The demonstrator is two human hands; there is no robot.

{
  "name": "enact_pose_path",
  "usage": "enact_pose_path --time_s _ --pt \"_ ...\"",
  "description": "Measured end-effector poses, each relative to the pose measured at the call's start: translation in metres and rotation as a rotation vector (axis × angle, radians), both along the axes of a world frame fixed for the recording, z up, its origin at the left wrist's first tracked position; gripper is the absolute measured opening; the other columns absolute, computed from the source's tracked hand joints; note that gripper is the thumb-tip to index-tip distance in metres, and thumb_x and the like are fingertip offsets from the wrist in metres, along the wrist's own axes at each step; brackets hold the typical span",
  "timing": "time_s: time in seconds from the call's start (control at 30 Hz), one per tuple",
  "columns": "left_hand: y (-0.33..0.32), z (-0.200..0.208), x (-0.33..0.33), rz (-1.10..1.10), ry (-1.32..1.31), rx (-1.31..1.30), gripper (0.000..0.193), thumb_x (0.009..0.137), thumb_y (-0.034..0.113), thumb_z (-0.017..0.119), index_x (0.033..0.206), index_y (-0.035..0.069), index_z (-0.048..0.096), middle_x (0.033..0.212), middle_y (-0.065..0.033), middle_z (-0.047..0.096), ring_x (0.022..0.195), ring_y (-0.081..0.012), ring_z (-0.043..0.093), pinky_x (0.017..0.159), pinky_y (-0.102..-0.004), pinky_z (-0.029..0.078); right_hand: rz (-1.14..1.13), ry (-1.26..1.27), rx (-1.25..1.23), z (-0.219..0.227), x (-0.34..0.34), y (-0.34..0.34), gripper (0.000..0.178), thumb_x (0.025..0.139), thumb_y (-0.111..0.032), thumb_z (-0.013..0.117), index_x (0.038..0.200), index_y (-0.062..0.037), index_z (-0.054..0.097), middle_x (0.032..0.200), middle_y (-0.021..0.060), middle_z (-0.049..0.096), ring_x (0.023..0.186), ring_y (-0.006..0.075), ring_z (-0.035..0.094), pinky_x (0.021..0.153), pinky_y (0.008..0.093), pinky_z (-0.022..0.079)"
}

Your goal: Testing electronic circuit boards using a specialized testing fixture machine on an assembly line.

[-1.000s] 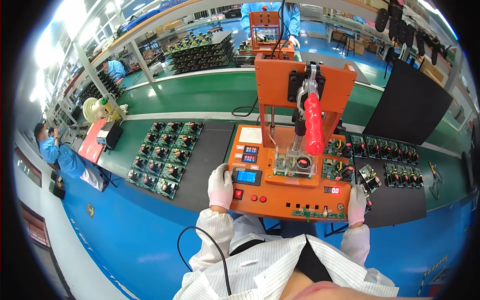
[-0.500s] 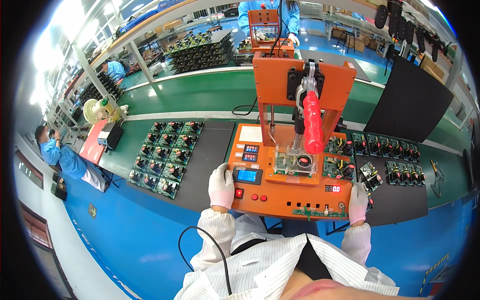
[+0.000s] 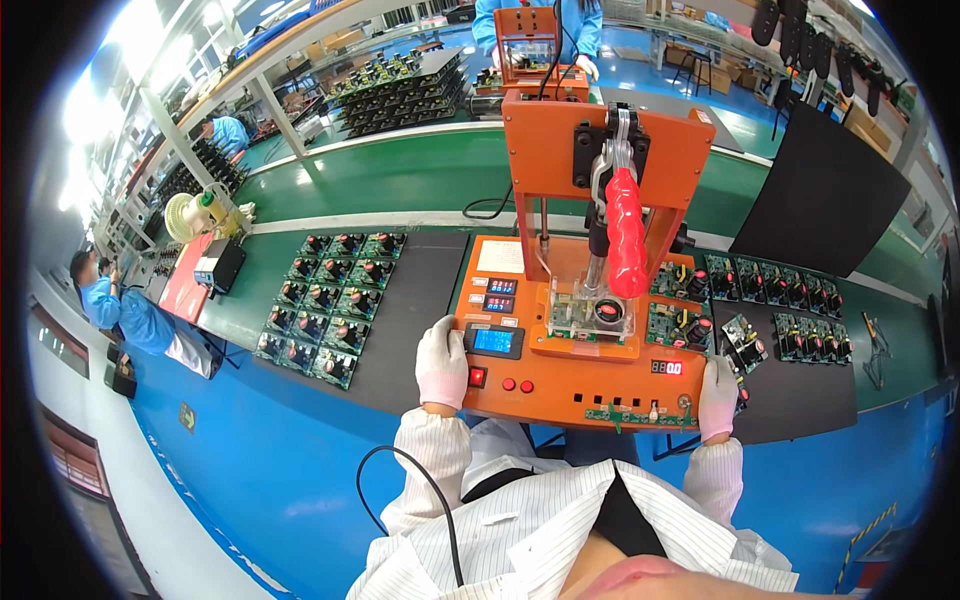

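An orange test fixture [image 3: 550, 385] stands before me, with a red-handled toggle clamp [image 3: 626, 235] upright over it. Beneath the clamp, a circuit board [image 3: 575, 316] sits under a clear plastic press plate [image 3: 622, 328]. My white-gloved left hand [image 3: 441, 362] grips the fixture's left edge, beside a small lit screen [image 3: 494, 341]. At the right front corner, my white-gloved right hand [image 3: 717, 395] holds the other edge; some of its fingers are hidden. Two more circuit boards [image 3: 678, 325] lie on the fixture, right of the clamp.
Rows of circuit boards [image 3: 322, 300] lie on the left of the bench, more boards [image 3: 810, 340] on the right. A black panel [image 3: 825, 190] stands at the back right. Across the bench, a person in blue [image 3: 590, 30] works at another orange fixture. A fan [image 3: 190, 215] stands far left.
The view has shifted slightly, and digits on the fixture's small displays differ. Both hands keep their places at the fixture's edges; the clamp handle stays upright.
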State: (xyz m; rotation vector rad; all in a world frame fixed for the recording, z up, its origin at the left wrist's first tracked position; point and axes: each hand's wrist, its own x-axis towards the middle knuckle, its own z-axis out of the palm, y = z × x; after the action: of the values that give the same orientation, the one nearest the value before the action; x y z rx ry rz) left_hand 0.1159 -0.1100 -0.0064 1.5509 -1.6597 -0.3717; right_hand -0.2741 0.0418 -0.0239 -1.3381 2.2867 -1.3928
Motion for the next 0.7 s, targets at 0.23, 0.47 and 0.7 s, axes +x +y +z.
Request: enact_pose_path --time_s 0.23,0.47,0.7 --pt "-0.0013 -0.0054 0.0025 -0.007 -0.034 -0.047 0.028 0.097 0.011 0.05 0.117 -0.003 0.063 0.107 -0.0223 0.067 0.101 -0.0364 0.064 0.091 -0.0397 0.05 0.009 -0.023 0.048 -0.0022 -0.001 -0.0012 0.028 0.099 -0.017 0.044 0.101 0.0053 0.06 0.095 0.0225 0.062 0.089 0.0369 0.058 0.082 0.0401 0.045" --pt "-0.0069 0.0012 0.0001 -0.001 -0.034 -0.002 0.028 0.097 0.012 0.049 0.116 -0.003 0.063 0.107 -0.0221 0.067 0.101 -0.0369 0.064 0.091 -0.0401 0.05 0.039 -0.015 0.013 -0.0064 -0.0085 -0.0067 0.03 0.1 -0.02 0.042 0.103 0.0039 0.06 0.094 0.0217 0.061 0.089 0.0377 0.058 0.082 0.0406 0.045" --pt "-0.0016 0.0034 -0.0017 0.014 -0.045 0.021 0.029 0.098 0.015 0.048 0.118 -0.002 0.062 0.107 -0.0214 0.066 0.102 -0.0361 0.063 0.092 -0.04 0.049 0.017 -0.048 0.074 -0.0062 -0.0083 -0.0042 0.033 0.1 -0.021 0.042 0.108 0.0043 0.061 0.098 0.0212 0.062 0.091 0.0368 0.058 0.083 0.0411 0.045"
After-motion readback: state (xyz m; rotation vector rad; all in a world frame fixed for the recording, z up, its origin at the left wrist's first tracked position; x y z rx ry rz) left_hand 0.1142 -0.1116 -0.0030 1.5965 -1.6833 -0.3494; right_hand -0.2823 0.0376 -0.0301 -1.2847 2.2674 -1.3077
